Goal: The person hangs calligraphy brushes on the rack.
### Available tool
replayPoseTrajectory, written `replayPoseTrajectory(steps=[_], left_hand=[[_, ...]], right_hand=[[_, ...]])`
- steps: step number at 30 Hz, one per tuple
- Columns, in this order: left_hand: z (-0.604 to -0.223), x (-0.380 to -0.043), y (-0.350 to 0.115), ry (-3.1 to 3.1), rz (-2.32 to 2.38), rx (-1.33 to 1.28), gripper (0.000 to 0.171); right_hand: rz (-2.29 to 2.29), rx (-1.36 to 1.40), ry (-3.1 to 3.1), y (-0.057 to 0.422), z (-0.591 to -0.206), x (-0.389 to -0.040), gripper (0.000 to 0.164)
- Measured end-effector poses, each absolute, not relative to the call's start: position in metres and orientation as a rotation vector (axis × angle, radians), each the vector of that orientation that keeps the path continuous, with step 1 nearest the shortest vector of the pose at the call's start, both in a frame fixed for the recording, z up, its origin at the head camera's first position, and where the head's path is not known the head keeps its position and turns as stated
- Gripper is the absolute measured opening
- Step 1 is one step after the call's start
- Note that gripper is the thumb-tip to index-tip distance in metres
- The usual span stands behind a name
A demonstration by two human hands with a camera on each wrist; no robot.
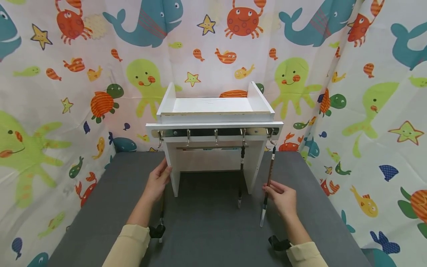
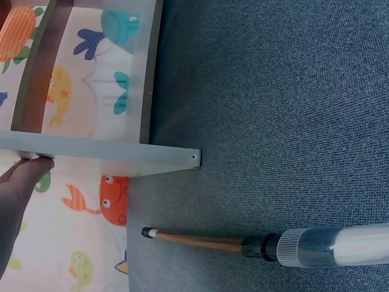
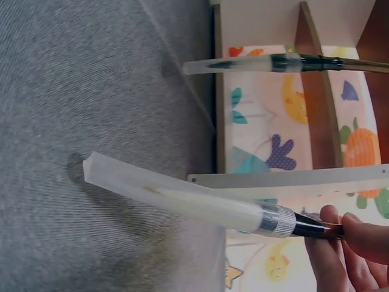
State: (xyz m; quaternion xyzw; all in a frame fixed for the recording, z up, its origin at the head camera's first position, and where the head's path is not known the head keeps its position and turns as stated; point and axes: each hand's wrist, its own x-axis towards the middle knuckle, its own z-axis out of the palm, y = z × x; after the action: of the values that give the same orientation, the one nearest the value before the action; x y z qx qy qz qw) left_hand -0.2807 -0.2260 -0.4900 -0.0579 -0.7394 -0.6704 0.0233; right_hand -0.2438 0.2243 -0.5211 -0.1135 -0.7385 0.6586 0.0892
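Note:
My left hand (image 1: 158, 178) touches the outer side of the left panel of a white shelf (image 1: 217, 118), thumb at the panel's front edge. Past that hand hangs a capped brush (image 2: 200, 241), partly hidden by it in the head view. My right hand (image 1: 282, 196) pinches the handle of another brush (image 1: 271, 167) between thumb and fingers. Its top end is at the rightmost hook (image 1: 272, 141), and its clear cap (image 3: 182, 198) points down. A third capped brush (image 1: 241, 178) hangs from the hook just left of it.
A metal hook rail (image 1: 200, 132) runs along the shelf's front, with bare hooks (image 1: 216, 138) in its middle. The shelf stands on a grey table (image 1: 207, 230). A sea-animal curtain (image 1: 207, 48) surrounds the back and sides. Black wrist cameras (image 1: 279, 243) sit below the hands.

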Motion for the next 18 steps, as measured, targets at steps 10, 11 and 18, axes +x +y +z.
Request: replayPoseTrajectory(steps=[10,11,18], left_hand=[[-0.49,-0.283,-0.227,-2.31,-2.047,-0.176,0.066],[-0.49,-0.283,-0.226,-2.315,-2.049,-0.167,0.065],[-0.486,-0.28,-0.225,-2.335,-2.045,-0.144,0.064]], right_hand=[[1.904,-0.242,-2.12,0.223,-0.501,-0.232,0.035],[1.894,-0.242,-2.122,0.222,-0.499,-0.231,0.035],[1.871,-0.198,-2.06,0.216,-0.482,-0.219,0.034]])
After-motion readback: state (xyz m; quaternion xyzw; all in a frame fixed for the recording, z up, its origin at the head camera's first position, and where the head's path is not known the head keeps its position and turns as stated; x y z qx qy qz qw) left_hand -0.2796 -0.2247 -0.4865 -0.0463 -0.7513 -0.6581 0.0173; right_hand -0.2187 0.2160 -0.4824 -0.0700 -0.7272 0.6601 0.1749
